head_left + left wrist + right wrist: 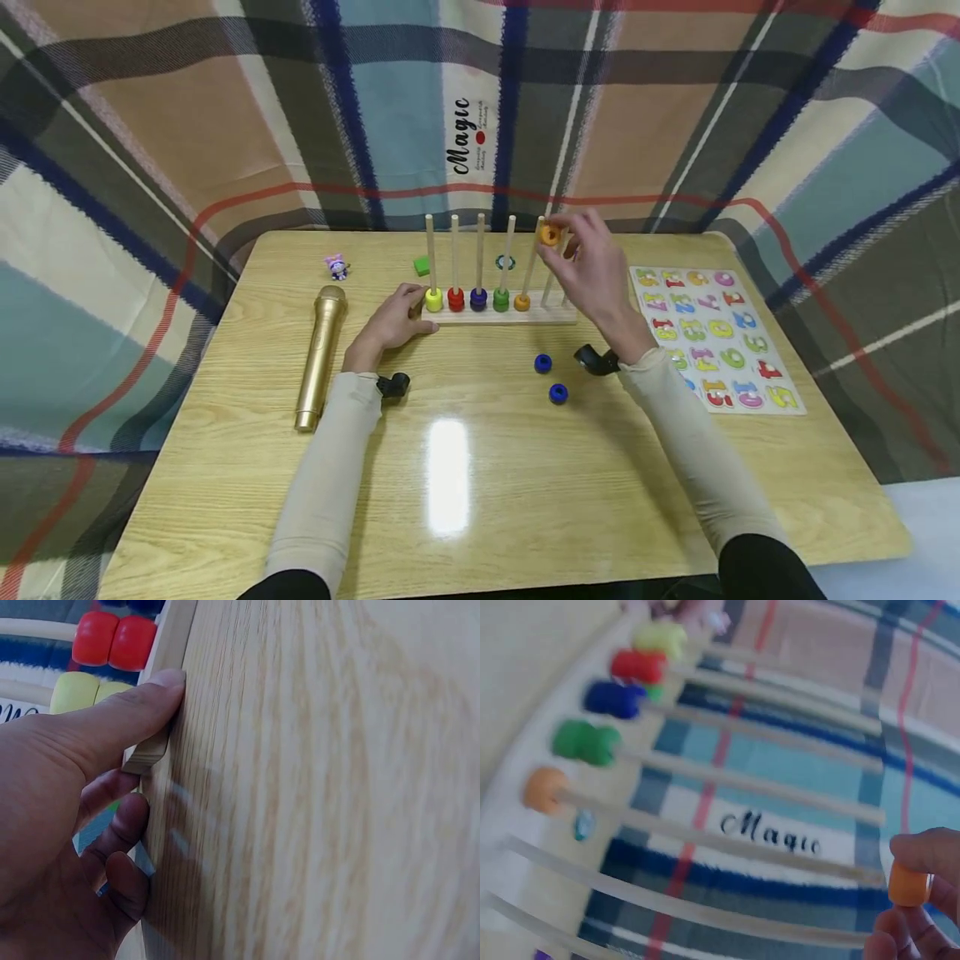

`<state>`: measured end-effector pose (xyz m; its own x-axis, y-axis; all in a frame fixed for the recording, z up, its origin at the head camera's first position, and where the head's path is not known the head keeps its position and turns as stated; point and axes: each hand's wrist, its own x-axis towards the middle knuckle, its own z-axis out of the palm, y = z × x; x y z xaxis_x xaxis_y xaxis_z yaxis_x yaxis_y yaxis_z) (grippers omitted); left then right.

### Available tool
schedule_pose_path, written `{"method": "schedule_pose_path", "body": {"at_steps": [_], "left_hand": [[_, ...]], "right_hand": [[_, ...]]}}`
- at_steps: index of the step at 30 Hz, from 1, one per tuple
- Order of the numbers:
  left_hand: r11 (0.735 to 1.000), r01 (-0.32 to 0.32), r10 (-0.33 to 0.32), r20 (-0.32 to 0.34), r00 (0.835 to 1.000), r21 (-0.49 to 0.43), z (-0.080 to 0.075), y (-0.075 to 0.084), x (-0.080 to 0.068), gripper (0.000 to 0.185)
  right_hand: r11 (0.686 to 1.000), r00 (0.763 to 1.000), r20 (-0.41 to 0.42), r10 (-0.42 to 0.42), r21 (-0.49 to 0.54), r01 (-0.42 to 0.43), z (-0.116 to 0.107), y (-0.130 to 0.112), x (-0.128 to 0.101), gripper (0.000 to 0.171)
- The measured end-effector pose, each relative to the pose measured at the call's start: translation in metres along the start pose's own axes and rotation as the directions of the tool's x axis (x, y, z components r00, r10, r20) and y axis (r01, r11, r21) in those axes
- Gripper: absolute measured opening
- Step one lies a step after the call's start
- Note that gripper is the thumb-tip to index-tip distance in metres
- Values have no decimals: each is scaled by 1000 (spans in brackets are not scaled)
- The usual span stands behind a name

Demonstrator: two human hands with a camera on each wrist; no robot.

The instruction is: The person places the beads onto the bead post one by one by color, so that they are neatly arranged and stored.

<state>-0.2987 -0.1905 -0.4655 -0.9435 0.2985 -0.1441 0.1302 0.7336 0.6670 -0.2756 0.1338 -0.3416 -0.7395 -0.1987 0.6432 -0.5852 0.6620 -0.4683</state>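
A wooden peg stand (487, 317) with several upright pegs stands near the table's back. Its pegs carry yellow beads (433, 300), red beads (456, 300), dark blue beads (478, 300), green beads (501, 300) and one orange bead (522, 302); the rightmost pegs are bare. My left hand (392, 321) grips the stand's left end, thumb on the front edge (169, 679) and a finger behind. Between thumb and fingers my right hand (596, 267) pinches another orange bead (910, 883), close to the tip of the peg with the orange bead. Whether the bead touches that peg, I cannot tell.
Two blue beads (558, 393) lie in front of the stand. A number board (712, 342) lies at right, a gold microphone (320, 358) at left, with a small figurine (337, 267) beyond it. Behind the stand are a green block (422, 266) and a small round item (506, 262).
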Motion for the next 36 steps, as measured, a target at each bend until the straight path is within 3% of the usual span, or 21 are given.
{"method": "schedule_pose_path", "body": {"at_steps": [4,9,18,25,29,32,34,36], "left_hand": [[1000,-1,1,-1,1000,-1,3,1,1,83],[1000,-12,12,1,1000,2,2,3,1,83],[1000,-1,1,1,1000,0,1,6,1,83],[1000,3,-3,-2,1000,-8,1,5,1,82],[1000,7,-7,-2,1000,-11,3,4,2,83],[1000,10,-10,-2,1000,-14,3,4,1,82],[1000,10,-10,-3,1000,-11,2,3,1,82],[1000,10,-10,-6,1000,-8,2,2,0,82]], "right_hand": [[998,998,-3,56,-17,-56,-1,3,18,33],[995,995,36,95,-42,-93,0,2,24,34],[984,982,110,152,-110,-140,5,8,20,40],[989,986,105,130,-81,-121,7,12,18,47],[994,994,31,107,-28,-106,4,12,7,53],[997,997,-29,71,-2,-71,3,14,-13,44],[997,996,36,77,-27,-76,6,17,-32,37],[988,968,207,140,-96,-123,10,20,-52,36]]}}
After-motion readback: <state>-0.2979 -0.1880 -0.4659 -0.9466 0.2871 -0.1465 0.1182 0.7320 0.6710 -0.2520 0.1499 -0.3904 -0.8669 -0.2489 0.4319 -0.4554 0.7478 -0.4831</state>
